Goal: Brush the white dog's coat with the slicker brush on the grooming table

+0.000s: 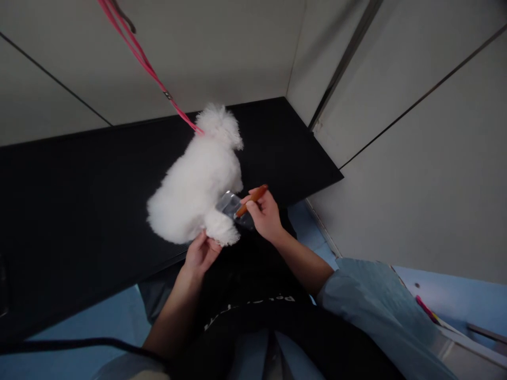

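A fluffy white dog (pixel 198 177) is on a black table (pixel 79 211), its head toward the far edge. My left hand (pixel 202 252) holds one of its legs (pixel 222 228) near the front edge, fingers closed under the fur. In my right hand (pixel 264 212) is the brown handle of a brush (pixel 252 200). The brush's flat, greyish head lies against or just beside the fur of that leg; its bristles cannot be made out.
A pink cord (pixel 146 63) runs from the upper left down to the dog's neck. Grey walls (pixel 415 174) stand behind and to the right. A dark cable (pixel 71 344) crosses the lower left.
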A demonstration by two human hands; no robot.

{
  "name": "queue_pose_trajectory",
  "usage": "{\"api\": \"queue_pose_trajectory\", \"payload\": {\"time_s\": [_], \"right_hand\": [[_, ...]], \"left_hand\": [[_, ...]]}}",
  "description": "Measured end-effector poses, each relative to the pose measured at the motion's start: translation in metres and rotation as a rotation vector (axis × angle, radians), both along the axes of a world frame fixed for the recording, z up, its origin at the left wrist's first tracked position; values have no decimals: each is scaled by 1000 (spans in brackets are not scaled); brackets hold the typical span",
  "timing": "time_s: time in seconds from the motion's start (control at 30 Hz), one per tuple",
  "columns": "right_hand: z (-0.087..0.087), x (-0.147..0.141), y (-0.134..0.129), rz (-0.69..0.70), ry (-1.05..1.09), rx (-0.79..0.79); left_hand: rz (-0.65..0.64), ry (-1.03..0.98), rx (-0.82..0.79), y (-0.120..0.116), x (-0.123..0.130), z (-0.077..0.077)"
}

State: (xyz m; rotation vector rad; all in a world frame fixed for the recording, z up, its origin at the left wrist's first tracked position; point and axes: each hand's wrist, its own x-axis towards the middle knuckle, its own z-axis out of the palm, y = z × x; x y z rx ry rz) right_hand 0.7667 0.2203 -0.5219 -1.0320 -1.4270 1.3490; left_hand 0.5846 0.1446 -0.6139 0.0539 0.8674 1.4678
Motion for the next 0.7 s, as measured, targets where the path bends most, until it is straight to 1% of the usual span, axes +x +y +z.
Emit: {"api": "queue_pose_trajectory", "payload": {"time_s": [0.03, 0.07, 0.13, 0.17, 0.23, 0.27, 0.3, 0.37, 0.4, 0.43, 0.47, 0.5, 0.53, 0.57, 0.63, 0.67, 0.7], "right_hand": [[0, 1, 0, -1, -5, 29], [0, 2, 1, 49, -10, 40], [0, 5, 0, 158, -8, -2], [0, 5, 0, 144, -2, -24], [0, 7, 0, 2, 0, -14], [0, 8, -1, -40, -6, 12], [0, 8, -2, -17, -13, 31], [0, 8, -3, 133, -23, 10], [0, 8, -4, 178, -21, -18], [0, 8, -4, 166, -21, -37], [0, 8, -4, 111, -26, -36], [0, 8, -3, 58, -37, -16], [0, 9, -3, 52, -51, 8], [1, 10, -2, 107, -68, 24], [1, 11, 0, 266, -93, 11], [2, 12, 1, 289, -94, -4], [2, 13, 2, 250, -91, -9]], "left_hand": [[11, -3, -11, 1, 1, 1], [9, -5, -24, 1, 2, 2], [2, -5, -47, 3, 4, 4], [9, -3, -56, 3, 5, 5], [41, 1, -75, 4, 6, 7], [52, 1, -85, 4, 6, 7], [48, -1, -95, 4, 5, 7], [9, -8, -103, 3, 4, 6], [-6, -13, -98, 3, 4, 6], [-10, -18, -90, 2, 4, 6], [0, -21, -80, 2, 4, 6], [17, -23, -71, 2, 4, 6], [27, -24, -65, 1, 4, 6], [20, -25, -64, 1, 4, 5], [-22, -28, -61, 0, 2, 5], [-37, -30, -55, 0, 1, 4], [-45, -33, -46, -1, 0, 3]]}}
